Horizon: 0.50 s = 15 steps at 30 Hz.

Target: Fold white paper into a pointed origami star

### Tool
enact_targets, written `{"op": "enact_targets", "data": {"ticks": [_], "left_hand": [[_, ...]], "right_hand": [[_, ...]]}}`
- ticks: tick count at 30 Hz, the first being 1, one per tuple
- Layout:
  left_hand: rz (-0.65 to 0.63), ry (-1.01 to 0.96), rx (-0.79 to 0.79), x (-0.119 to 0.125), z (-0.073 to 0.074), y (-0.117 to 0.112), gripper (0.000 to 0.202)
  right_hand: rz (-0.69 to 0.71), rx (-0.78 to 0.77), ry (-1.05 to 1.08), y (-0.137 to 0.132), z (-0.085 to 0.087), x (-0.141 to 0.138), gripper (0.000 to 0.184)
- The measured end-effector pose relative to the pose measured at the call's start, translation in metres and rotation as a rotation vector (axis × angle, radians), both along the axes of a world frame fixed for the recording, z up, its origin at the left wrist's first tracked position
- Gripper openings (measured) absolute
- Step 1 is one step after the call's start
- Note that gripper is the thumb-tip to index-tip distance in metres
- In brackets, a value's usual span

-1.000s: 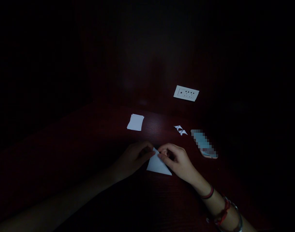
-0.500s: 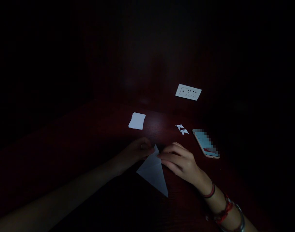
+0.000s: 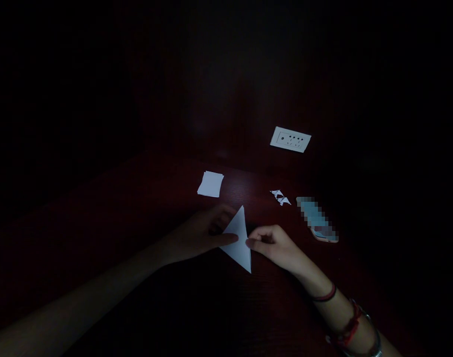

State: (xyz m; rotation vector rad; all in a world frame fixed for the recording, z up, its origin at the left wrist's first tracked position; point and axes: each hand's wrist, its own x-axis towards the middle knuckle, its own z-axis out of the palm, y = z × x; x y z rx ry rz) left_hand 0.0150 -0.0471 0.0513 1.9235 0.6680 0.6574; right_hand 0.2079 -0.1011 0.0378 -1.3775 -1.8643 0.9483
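Note:
A sheet of white paper (image 3: 240, 254), folded into a triangle, is held between my two hands above the dark table, one point facing away from me. My left hand (image 3: 207, 230) grips it from the left, thumb lying across the front face and fingers partly hidden behind it. At the right edge, my right hand (image 3: 276, 245) pinches the paper between thumb and curled fingers. Bracelets circle my right wrist.
Beyond my hands lies a stack of white paper squares (image 3: 210, 184). Small folded paper pieces (image 3: 280, 197) sit to the right, beside a phone (image 3: 317, 218) with a blurred screen. A socket plate (image 3: 290, 139) is on the back wall. The surroundings are very dark.
The paper triangle has turned more upright and moved slightly away from me. My left thumb now lies across its face; my right hand has shifted down to its edge.

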Motion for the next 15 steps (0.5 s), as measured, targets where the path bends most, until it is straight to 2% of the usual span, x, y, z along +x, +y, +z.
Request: {"op": "enact_targets", "data": {"ticks": [3, 6, 10, 15], "left_hand": [[0.067, 0.082, 0.043, 0.005, -0.017, -0.002, 0.031], [0.045, 0.112, -0.019, 0.008, -0.027, -0.002, 0.029], [0.079, 0.111, -0.067, 0.009, -0.020, -0.004, 0.028], [0.147, 0.163, 0.030, 0.009, -0.010, -0.010, 0.026]], "right_hand": [[0.055, -0.097, 0.013, 0.002, -0.007, 0.001, 0.014], [0.072, -0.095, 0.001, 0.003, -0.011, 0.000, 0.013], [0.061, -0.039, -0.023, 0.003, -0.012, -0.002, 0.014], [-0.026, 0.179, -0.142, 0.000, -0.008, -0.006, 0.007]]}}
